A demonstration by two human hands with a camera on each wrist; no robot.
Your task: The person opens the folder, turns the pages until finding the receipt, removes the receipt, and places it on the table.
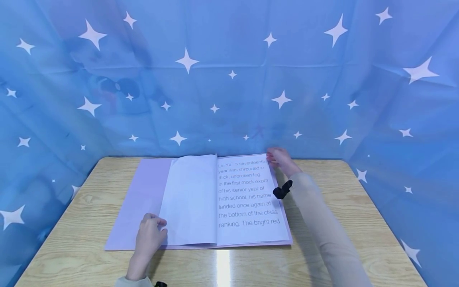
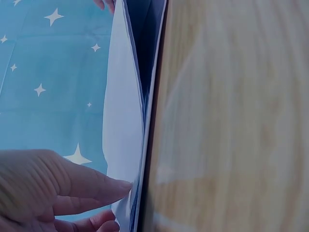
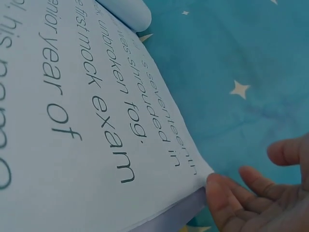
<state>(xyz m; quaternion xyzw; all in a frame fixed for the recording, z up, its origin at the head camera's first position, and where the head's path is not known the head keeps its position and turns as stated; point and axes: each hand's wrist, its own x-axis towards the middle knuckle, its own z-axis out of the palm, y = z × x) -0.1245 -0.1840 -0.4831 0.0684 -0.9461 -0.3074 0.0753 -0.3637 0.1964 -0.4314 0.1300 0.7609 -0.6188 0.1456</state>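
An open book with a lilac cover point(image 1: 147, 191) lies on the table. Its left page point(image 1: 190, 199) is blank and bulges upward, while the right page point(image 1: 247, 235) carries large printed English text. Down at the left page's outer edge, my left hand point(image 1: 150, 235) pinches the paper between thumb and fingers; the left wrist view shows the thumb point(image 2: 108, 187) on the page edge. My right hand point(image 1: 281, 159) is at the book's top right corner, fingertips point(image 3: 215, 186) right at the page corner and the thumb held apart.
The wooden table point(image 1: 333, 199) extends on both sides of the book and in front of it. Behind and beside it hangs a blue curtain point(image 1: 229, 91) with white stars, close to the table's back edge. A black band point(image 1: 282, 190) circles the right wrist.
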